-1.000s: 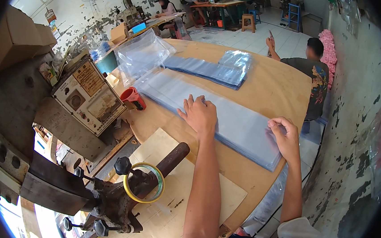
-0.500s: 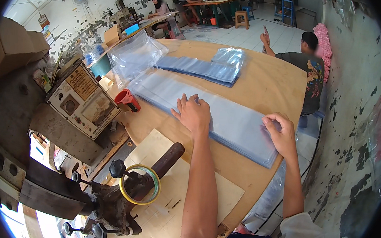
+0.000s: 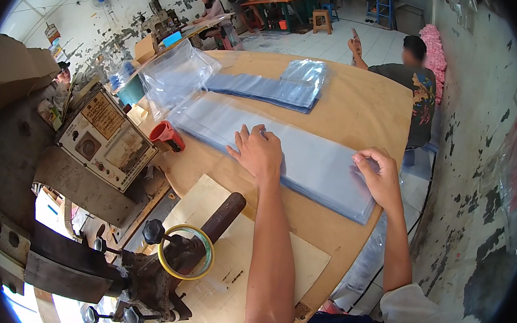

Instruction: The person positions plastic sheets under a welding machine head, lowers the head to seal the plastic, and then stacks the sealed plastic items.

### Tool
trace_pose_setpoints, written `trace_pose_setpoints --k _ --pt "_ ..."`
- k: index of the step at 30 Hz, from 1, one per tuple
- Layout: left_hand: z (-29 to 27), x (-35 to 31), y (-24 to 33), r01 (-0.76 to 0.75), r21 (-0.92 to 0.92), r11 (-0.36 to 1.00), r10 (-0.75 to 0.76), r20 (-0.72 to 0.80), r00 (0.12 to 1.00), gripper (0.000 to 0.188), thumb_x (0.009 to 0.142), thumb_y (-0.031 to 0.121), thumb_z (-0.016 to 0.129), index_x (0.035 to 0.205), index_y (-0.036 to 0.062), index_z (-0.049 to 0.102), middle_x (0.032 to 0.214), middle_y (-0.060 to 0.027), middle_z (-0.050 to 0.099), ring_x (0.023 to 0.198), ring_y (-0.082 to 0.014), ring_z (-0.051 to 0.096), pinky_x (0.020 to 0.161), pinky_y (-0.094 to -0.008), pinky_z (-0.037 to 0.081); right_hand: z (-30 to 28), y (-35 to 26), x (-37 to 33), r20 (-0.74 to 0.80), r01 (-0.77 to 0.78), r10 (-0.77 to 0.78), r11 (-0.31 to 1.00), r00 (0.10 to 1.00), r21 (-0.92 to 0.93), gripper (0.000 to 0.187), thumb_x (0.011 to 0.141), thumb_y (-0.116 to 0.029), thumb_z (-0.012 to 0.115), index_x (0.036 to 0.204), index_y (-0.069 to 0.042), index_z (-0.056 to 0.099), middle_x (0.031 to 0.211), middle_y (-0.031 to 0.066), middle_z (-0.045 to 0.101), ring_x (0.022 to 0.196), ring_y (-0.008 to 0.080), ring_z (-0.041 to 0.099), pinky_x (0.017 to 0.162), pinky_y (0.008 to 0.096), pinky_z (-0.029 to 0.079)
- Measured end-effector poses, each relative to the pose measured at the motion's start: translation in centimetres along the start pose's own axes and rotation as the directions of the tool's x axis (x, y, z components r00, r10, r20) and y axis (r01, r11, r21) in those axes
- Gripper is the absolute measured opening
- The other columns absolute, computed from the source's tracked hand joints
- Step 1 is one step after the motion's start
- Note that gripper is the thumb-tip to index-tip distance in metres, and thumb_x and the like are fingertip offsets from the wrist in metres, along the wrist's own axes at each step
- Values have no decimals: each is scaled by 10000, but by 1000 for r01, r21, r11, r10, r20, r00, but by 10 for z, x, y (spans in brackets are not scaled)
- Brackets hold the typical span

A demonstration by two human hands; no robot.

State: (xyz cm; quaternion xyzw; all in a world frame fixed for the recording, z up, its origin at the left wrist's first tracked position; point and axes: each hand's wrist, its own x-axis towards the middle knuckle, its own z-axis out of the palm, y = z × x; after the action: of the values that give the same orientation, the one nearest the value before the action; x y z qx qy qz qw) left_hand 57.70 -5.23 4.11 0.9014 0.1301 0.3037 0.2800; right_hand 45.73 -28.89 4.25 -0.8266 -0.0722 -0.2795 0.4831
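A long stack of clear, bluish plastic sheets (image 3: pixel 320 151) lies slantwise across the table. My left hand (image 3: pixel 259 152) rests on the middle of the stack, palm down and fingers spread. At the right end, my right hand (image 3: pixel 382 177) is closed, thumb and fingertips pinched at the top plastic sheet; the fingers partly hide the spot they grip. Behind this stack lies a shorter pile of folded plastic (image 3: pixel 258 90), with a shiny clear packet (image 3: pixel 304 73) on its right end. A loose clear plastic bag (image 3: pixel 177 76) sits at the far left.
Left of me stands a heavy machine with a control box (image 3: pixel 107 137) and a dark metal arm (image 3: pixel 224 214), on which a roll of tape (image 3: pixel 187 252) hangs. A red cup (image 3: pixel 167 136) is beside the stack. A seated person (image 3: pixel 407 91) is beyond the table's right edge.
Both hands keep nearly the same places on the stack. The whole view has shifted slightly, and a person's head now shows behind the control box at the left.
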Motion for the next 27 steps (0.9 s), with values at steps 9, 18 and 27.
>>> trace_pose_setpoints --k 9,18,27 --pt "-1 0 1 0 18 1000 0 9 1000 330 918 205 576 1169 143 781 1471 -170 584 1440 -346 464 1242 -613 161 0 4 -1 -1 -32 32 999 1000 4 223 948 -230 713 948 -8 737 930 109 731 925 252 651 853 363 493" --pt "-2 0 1 5 -1 1000 -5 12 1000 333 910 206 573 1159 139 784 1470 -177 582 1439 -349 463 1240 -616 162 1 4 0 -6 -30 30 999 1000 20 229 950 -227 717 948 2 735 923 109 731 930 244 651 855 362 492" --pt "-1 1 0 35 30 999 -37 72 997 339 921 242 583 1201 186 765 1514 -139 552 1474 -307 425 1255 -601 136 0 1 -1 -12 -30 30 999 999 11 236 952 -230 713 942 5 731 922 107 732 931 237 651 855 358 491"
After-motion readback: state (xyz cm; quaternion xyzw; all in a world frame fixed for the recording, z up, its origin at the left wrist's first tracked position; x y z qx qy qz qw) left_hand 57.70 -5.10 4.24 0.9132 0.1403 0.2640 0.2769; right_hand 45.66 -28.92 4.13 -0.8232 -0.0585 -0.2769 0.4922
